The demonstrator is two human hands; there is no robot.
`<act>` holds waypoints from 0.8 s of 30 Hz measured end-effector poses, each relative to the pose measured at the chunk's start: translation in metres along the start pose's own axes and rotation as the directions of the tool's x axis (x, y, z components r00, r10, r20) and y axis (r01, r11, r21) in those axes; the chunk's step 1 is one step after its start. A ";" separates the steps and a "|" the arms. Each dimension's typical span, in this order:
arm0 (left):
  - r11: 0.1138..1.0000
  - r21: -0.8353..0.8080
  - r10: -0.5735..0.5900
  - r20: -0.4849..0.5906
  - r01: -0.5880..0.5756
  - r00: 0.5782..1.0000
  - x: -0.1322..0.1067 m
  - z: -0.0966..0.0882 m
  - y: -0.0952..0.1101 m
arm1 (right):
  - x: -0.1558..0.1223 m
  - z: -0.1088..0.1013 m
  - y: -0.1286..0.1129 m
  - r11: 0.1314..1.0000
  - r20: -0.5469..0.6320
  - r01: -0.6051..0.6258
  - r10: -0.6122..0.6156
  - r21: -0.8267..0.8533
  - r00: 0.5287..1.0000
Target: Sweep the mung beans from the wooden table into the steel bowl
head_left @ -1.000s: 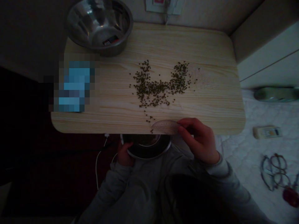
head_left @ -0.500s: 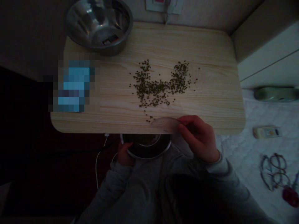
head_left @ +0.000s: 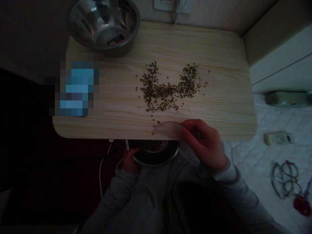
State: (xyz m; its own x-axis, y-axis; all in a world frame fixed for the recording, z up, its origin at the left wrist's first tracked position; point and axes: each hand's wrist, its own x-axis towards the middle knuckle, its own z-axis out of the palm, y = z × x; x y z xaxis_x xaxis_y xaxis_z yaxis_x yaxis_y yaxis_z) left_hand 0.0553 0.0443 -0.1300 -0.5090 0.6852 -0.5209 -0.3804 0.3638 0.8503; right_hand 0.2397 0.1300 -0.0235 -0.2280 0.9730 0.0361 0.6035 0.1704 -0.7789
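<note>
Small green beans (head_left: 165, 92) lie scattered in a rough U on the wooden tabletop (head_left: 219, 113). Between the thumb and fingers of my right hand (head_left: 206, 143) is a thin, clear, round-edged disc, like a plastic lid (head_left: 168, 129), held at the table's front edge. A few loose beans lie right beside the lid's left end. Below that edge, my left hand (head_left: 131, 161) grips the left rim of a dark round bowl (head_left: 156, 159) with a pale rim. The tabletop hides the far part of this bowl, and its contents are too dark to make out.
A large steel bowl (head_left: 124, 50) stands at the table's back left, with a pixelated blue item (head_left: 78, 87) in front of it. A wall socket (head_left: 170, 6) is behind. Right of the table, a remote control (head_left: 279, 138) and looped cords (head_left: 287, 178) lie on white quilted bedding (head_left: 248, 162).
My right hand and the clear lid have moved slightly left along the front edge. A bean near the lid now lies closer to the edge. My left hand and its bowl stay put.
</note>
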 end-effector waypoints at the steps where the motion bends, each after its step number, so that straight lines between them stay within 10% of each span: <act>1: 1.000 -0.022 -0.016 0.002 0.016 1.000 0.000 0.002 0.000 | 0.000 0.000 0.000 1.000 -0.012 -0.003 0.003 -0.001 1.000; 11: 0.968 0.186 0.167 0.015 -0.167 0.986 -0.003 -0.004 0.001 | 0.004 0.004 -0.003 1.000 -0.044 -0.014 0.013 -0.006 0.999; 24: 0.996 0.081 0.025 -0.038 -0.022 0.999 -0.003 0.004 0.006 | 0.000 0.002 -0.005 1.000 -0.015 0.004 -0.004 -0.017 1.000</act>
State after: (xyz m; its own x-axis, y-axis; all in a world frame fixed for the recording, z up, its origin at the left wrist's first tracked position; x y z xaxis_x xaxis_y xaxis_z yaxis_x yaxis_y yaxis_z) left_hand 0.0582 0.0470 -0.1233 -0.5474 0.6697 -0.5018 -0.3055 0.3983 0.8649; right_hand 0.2345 0.1290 -0.0208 -0.2194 0.9744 0.0487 0.6155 0.1770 -0.7680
